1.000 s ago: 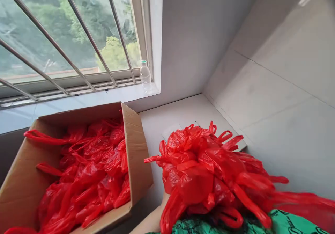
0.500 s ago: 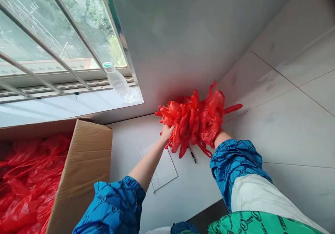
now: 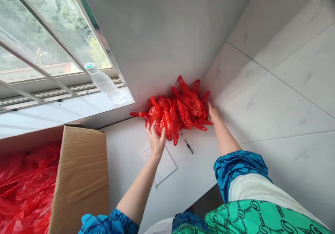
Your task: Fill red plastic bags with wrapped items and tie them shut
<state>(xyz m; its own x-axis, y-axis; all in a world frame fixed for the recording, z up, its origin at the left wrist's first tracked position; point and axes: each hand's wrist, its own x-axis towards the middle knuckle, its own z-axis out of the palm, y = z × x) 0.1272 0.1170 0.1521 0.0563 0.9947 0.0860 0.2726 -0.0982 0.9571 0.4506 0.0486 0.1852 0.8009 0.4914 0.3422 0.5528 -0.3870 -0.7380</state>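
A heap of red plastic bags [image 3: 180, 111] lies on the white table [image 3: 123, 157], up against the grey wall in the corner. At the heap's lower left edge is my left hand [image 3: 157, 138], fingers spread and touching the bags without gripping them. My right hand [image 3: 213, 111] is beside the heap's right end, near the tiled wall, its fingers extended and apart from any grip. Below the bags lie a black pen [image 3: 188, 146] and a white paper [image 3: 164, 166] with small writing.
An open cardboard box [image 3: 81, 174] full of red plastic [image 3: 28, 181] stands at the left. On the window sill [image 3: 65, 110] a clear bottle [image 3: 103, 83] with a green-and-white cap leans by the metal bars. A tiled wall [image 3: 282, 111] rises on the right.
Both hands have let go of the red bags, which now rest on the table, more spread out and further left in view. My fingers have opened. The view has shifted slightly.
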